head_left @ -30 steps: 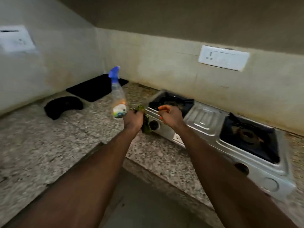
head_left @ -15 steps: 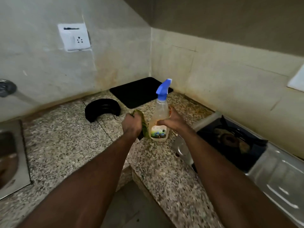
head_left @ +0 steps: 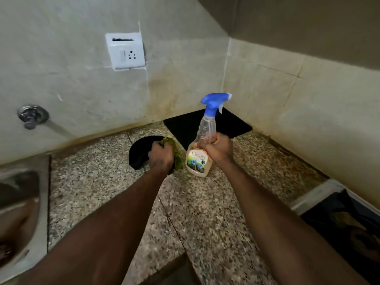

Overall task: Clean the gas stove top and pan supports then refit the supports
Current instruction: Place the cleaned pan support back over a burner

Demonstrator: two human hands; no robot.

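Observation:
My right hand grips the body of a clear spray bottle with a blue trigger head, upright on or just above the granite counter. My left hand clutches a green scouring cloth beside the bottle. Only the left end of the gas stove shows at the lower right edge, with a dark burner well and pan support, blurred.
A black curved object lies on the counter behind my left hand. A black square mat fills the corner. A steel sink is at the left, a wall tap above it, a socket on the wall.
The view has swung left from the stove to the counter corner. My right hand reached the spray bottle and now grips it; my left hand keeps the green cloth.

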